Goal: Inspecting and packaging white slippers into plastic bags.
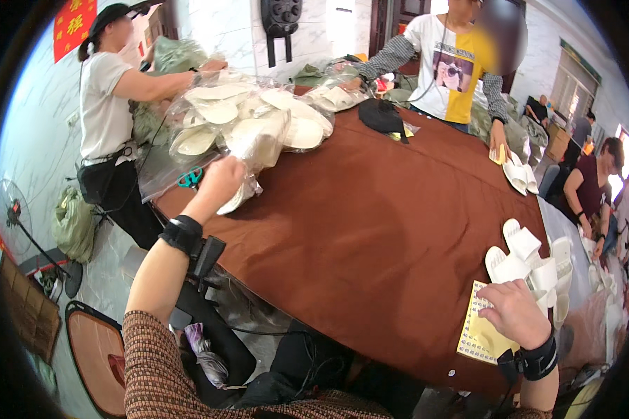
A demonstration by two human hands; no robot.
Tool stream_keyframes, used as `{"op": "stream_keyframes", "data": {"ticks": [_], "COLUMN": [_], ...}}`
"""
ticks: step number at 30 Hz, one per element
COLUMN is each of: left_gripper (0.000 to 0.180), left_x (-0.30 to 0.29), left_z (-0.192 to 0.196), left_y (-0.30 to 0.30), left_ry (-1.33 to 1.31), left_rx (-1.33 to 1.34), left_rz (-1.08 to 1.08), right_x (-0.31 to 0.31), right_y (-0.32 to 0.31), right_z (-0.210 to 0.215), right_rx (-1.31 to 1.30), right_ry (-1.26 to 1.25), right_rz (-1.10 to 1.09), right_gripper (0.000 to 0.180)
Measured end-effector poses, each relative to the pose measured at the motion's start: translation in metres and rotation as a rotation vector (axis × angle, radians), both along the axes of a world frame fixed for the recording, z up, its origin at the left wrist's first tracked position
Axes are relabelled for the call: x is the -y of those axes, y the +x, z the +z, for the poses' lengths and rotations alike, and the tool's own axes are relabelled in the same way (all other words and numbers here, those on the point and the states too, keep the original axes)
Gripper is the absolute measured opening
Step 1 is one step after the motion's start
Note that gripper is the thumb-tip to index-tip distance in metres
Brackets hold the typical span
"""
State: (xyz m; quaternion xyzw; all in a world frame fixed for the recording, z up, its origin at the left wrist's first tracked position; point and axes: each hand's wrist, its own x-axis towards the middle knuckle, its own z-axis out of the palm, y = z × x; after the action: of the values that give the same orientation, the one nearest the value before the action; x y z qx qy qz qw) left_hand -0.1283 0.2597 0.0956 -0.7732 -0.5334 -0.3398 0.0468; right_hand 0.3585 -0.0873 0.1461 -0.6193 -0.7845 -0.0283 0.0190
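Note:
My left hand (220, 180) reaches far across the brown table (370, 216) and grips a clear plastic bag of white slippers (255, 143) at the edge of a heap of such bags. My right hand (516, 312) rests near the table's right edge, fingers curled on a yellow sheet of small stickers (476, 334). Just beyond that hand lies a pile of loose white slippers (528, 262). Both wrists wear black straps.
Green-handled scissors (190, 177) lie on plastic left of my left hand. A black cap (381, 115) sits at the table's far side. One person stands at the far left handling bags, another stands across the table, others sit at the right. A fan (10, 213) stands on the floor at the left.

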Motion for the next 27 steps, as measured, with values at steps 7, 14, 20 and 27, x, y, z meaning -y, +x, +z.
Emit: {"op": "stream_keyframes", "data": {"ticks": [7, 14, 20, 27], "left_gripper": [0.029, 0.032, 0.041, 0.046], "left_x": [0.046, 0.079, 0.055, 0.074], "left_z": [0.066, 0.059, 0.005, -0.025], "left_y": [0.029, 0.081, 0.092, 0.068], "left_ry": [-0.471, -0.781, -0.781, -0.444], "left_rx": [0.991, 1.186, 0.717, 0.292], "left_rz": [-0.483, -0.714, -0.549, -0.392], "right_x": [-0.004, -0.023, -0.033, -0.033], "right_y": [0.002, 0.012, 0.012, 0.003], "right_z": [-0.003, -0.004, -0.007, -0.013], "right_rx": [-0.095, -0.267, -0.353, -0.314], "right_ry": [0.057, 0.183, 0.269, 0.124], "right_rz": [0.048, 0.047, 0.031, -0.044], "right_gripper": [0.027, 0.036, 0.044, 0.045]}}
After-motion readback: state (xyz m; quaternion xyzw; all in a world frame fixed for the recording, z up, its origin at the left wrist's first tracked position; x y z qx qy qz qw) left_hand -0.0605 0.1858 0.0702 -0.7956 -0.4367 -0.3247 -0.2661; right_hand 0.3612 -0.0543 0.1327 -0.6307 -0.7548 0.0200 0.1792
